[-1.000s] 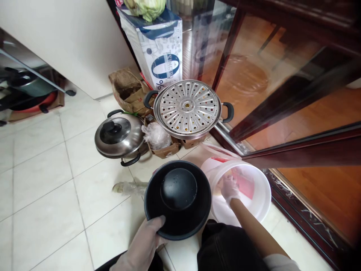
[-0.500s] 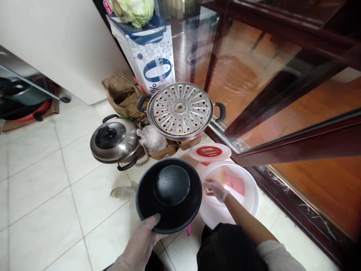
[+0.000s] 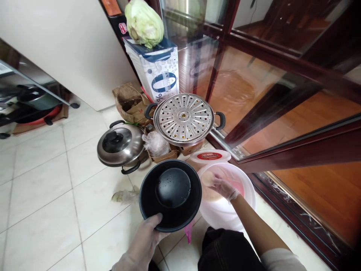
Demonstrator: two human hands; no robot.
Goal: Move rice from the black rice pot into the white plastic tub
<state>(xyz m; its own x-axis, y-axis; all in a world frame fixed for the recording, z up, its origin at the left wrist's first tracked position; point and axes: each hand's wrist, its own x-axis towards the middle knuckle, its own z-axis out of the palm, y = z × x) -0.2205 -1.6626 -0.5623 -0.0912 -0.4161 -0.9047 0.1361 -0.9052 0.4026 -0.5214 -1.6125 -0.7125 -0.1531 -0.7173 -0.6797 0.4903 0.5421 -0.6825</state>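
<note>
Holding, head view, left hand (image 3: 145, 239): fingers grasp the near rim of the dark bowl (image 3: 173, 188), just beside the bucket (image 3: 248, 197).
Right hand (image 3: 224, 188): fingers grasp a pale rounded item (image 3: 208, 178) at the bucket mouth; its nature is unclear.
Change: the item now shows plainly; half a second ago it did not.
Status (judgement): grip appears secured.

Soft, bright light washes the floor tiles (image 3: 42, 210) left of the black bowl (image 3: 173, 192), where a faint shadow falls. Reflections streak the glass panels (image 3: 239, 90) beyond the bowl to its right; cookware (image 3: 42, 98) far to its left blurs, stretched by wide-angle distortion.
</note>
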